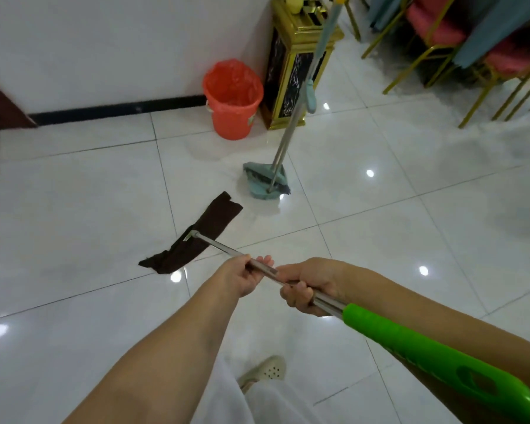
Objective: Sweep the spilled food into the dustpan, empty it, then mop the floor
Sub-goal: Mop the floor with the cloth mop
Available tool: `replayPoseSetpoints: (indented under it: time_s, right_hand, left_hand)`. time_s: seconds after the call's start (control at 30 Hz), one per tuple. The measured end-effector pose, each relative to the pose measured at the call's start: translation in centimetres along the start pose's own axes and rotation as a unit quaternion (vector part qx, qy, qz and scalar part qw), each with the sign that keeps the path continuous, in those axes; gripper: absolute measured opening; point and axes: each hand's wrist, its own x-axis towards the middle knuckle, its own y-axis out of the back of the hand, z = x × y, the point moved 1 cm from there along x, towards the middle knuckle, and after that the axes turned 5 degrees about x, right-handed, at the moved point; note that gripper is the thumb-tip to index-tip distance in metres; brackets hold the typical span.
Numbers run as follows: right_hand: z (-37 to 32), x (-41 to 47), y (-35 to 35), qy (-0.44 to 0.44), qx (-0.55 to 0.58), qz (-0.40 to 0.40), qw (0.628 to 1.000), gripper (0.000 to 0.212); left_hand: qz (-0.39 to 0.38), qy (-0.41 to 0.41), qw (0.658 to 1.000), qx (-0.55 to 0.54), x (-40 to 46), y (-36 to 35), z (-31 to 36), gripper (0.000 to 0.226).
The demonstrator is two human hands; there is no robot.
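Mop (pixel 193 237): dark head flat on floor (pixel 380 240), centre-left of frame.
Left hand (pixel 245 275): grips steel shaft.
Right hand (pixel 309 286): grips shaft, nearer green grip.

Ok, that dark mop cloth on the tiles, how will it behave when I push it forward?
The mop cloth looks floppy: its ends lie crooked, so they may fold or trail. The glossy floor suggests it should glide easily. With both the left hand and right hand gripping the handle, steering should stay firm.
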Motion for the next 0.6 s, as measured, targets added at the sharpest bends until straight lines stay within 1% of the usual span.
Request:
replayPoseSetpoints:
  time_s: [0.13, 0.2, 0.27, 0.43, 0.6]
  right_hand:
    - [-3.2, 2.3, -4.5, 0.004, 0.003, -0.017, 1.0, 0.01]
    - [-5.0, 3.2, -6.8, 0.002, 0.002, -0.027, 1.0, 0.005]
    - [-6.8, 4.2, -9.0, 0.0, 0.005, -0.038, 0.999, 0.007]
    - [-11.5, 6.6, -14.7, -0.005, 0.037, -0.073, 0.997, 0.023]
    - [-15.1, 8.8, -20.2, -0.018, 0.071, -0.108, 0.991, 0.02]
  left_hand:
    - [-0.003, -0.023, 1.0, -0.021, -0.3, 1.9, 5.6, 0.035]
    - [-0.014, -0.034, 0.999, -0.033, -0.6, 2.9, 8.5, 0.023]
    - [-0.021, -0.042, 0.998, -0.042, -1.0, 3.8, 11.4, 0.017]
    - [-0.03, -0.066, 0.996, -0.051, -1.2, 6.0, 18.0, 0.022]
    - [-0.018, -0.083, 0.995, -0.06, -1.3, 7.7, 23.8, 0.022]
